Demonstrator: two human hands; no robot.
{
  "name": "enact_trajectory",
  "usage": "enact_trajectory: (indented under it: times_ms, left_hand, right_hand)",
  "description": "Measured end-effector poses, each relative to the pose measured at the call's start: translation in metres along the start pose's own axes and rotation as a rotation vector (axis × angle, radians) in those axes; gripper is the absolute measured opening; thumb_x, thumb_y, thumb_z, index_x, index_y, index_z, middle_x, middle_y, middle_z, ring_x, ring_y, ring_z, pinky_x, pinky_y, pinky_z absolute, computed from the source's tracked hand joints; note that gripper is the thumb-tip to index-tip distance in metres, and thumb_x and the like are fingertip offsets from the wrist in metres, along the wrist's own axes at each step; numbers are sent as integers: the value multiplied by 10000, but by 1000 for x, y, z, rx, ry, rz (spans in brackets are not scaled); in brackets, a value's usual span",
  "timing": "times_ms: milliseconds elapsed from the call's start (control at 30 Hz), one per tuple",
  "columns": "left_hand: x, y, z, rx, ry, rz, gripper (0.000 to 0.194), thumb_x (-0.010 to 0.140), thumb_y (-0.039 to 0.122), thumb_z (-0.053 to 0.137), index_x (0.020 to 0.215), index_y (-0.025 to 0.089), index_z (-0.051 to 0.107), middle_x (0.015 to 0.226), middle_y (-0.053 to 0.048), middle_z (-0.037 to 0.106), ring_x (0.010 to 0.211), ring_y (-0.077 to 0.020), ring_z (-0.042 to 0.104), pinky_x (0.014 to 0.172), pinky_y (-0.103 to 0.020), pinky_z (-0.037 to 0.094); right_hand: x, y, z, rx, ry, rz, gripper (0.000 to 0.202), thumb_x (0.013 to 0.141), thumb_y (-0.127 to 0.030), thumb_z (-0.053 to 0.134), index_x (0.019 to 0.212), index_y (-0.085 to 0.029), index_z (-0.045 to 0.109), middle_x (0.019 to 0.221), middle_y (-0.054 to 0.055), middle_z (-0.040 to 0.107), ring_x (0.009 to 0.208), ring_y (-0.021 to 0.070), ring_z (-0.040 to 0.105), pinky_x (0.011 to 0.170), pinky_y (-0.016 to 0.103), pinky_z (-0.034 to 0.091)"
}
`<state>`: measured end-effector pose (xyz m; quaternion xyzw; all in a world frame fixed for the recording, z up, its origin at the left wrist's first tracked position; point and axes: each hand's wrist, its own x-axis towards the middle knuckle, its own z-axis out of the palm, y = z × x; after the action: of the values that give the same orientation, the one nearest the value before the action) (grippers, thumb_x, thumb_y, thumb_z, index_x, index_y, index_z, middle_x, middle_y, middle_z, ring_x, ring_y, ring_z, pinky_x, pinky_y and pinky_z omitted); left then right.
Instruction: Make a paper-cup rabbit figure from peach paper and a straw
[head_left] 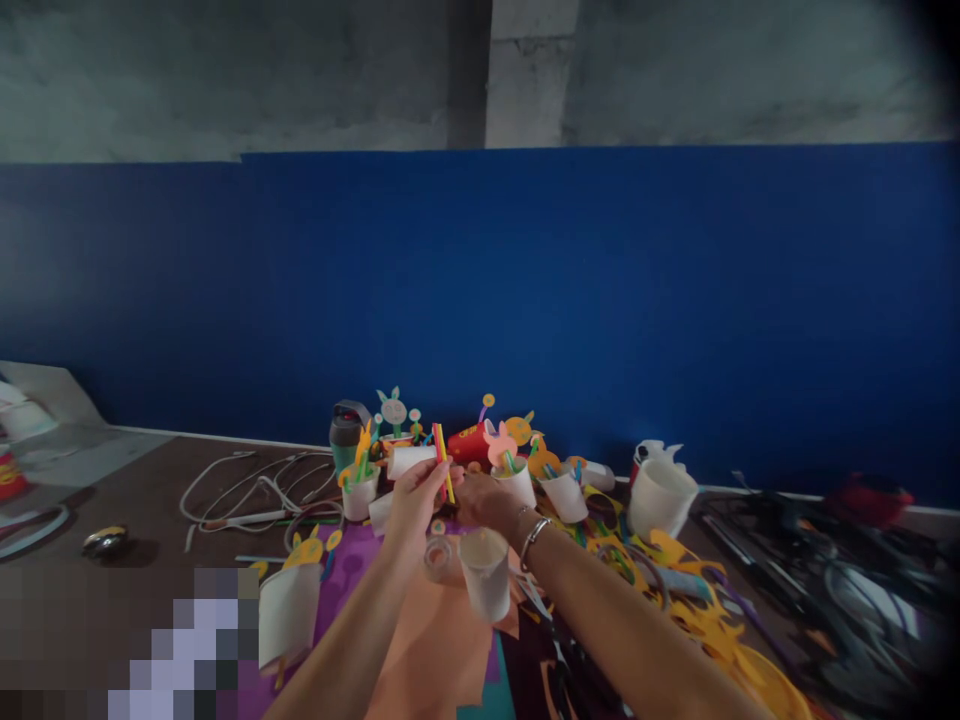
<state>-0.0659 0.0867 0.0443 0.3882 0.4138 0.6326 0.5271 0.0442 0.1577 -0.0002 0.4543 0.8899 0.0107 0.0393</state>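
My left hand (414, 500) is closed around a small bunch of thin red and yellow strips (444, 462), which stand up between thumb and fingers. Close to its right, my right hand (484, 500), with a bracelet at the wrist, reaches down among the craft pieces; its fingertips are blurred and partly hidden. A white paper cup (486, 575) stands just below the right hand, beside a roll of clear tape (439, 558). Behind the hands are white cups with paper animal and flower cutouts on sticks, such as the cup (564, 497) on the right. A red cup (469, 443) lies tipped.
Orange paper (431, 640) and purple paper (341, 570) cover the table front. Scissors (551, 625) lie near my right forearm. Yellow paper scraps (697, 610) and a larger white cup (661, 497) are to the right. White cables (262, 490) lie left; a blue partition (480, 280) stands behind.
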Motion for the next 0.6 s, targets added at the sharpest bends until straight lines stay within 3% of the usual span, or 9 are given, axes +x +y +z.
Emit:
enact_trajectory:
  times_ms: [267, 367, 467, 533, 600]
  left_hand:
    - [-3, 1, 3, 29, -21, 5, 414, 586, 415, 776, 867, 118, 710, 698, -71, 730, 693, -210, 683, 629, -259, 486]
    - [-2, -1, 3, 28, -22, -4, 402, 580, 404, 778, 855, 119, 710, 709, -77, 732, 712, -216, 686, 598, -240, 470]
    - [-1, -3, 4, 31, -8, -33, 399, 585, 396, 775, 867, 121, 706, 724, -84, 734, 722, -222, 691, 552, -222, 452]
    - [-3, -4, 6, 26, 2, -44, 401, 596, 389, 771, 885, 120, 703, 724, -86, 735, 727, -219, 693, 546, -217, 453]
    - [-6, -6, 9, -21, 8, -50, 383, 604, 366, 774, 888, 121, 700, 737, -85, 737, 731, -208, 695, 583, -222, 477]
  right_hand:
    - [-33, -1, -30, -10, -59, 65, 217, 892, -264, 554, 1045, -121, 609, 1044, 94, 636, 906, 199, 623, 779, 370, 511]
    - [-68, 6, -39, 35, -8, 189, 175, 842, -175, 552, 884, -72, 688, 879, 180, 690, 820, 256, 659, 643, 303, 482]
    - [-112, 21, -43, 124, 27, 261, 273, 874, -281, 496, 813, -137, 721, 705, 107, 698, 658, 190, 650, 522, 226, 408]
    - [-137, 31, -42, 228, 38, 257, 369, 900, -364, 443, 770, -171, 730, 616, 50, 666, 555, 135, 593, 467, 201, 351]
    - [-152, 38, -37, 605, 99, 225, 370, 894, -373, 449, 810, -161, 740, 547, 16, 602, 484, 103, 500, 442, 199, 308]
